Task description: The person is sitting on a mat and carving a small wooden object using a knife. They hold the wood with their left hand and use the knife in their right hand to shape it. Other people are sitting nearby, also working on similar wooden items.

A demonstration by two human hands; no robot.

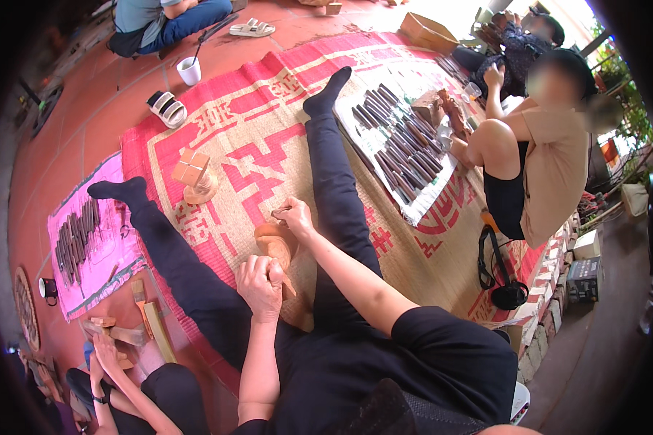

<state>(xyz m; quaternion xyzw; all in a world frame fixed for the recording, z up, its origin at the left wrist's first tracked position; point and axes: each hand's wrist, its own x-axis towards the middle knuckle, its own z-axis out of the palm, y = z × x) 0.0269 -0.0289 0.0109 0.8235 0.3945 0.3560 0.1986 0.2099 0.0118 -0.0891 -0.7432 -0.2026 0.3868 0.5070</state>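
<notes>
A light-brown wooden carving (274,243) with a rounded, curved body rests between my outstretched legs on the patterned mat. My left hand (260,284) is closed against its near side and appears to grip it; the thumb points up. At the carving's far edge, my right hand (296,219) is closed in a pinch, with a small dark thing at its fingertips too small to name. Beyond my left hand, a block-topped wooden piece (191,172) with a rounded base stands on the mat.
Many carving tools (403,141) lie on a white cloth to the right, others (78,239) on a pink cloth at left. A seated person (551,145) works at the right; another person's hands (107,355) hold wood at lower left. A sandal (167,109) and white cup (189,71) stand beyond.
</notes>
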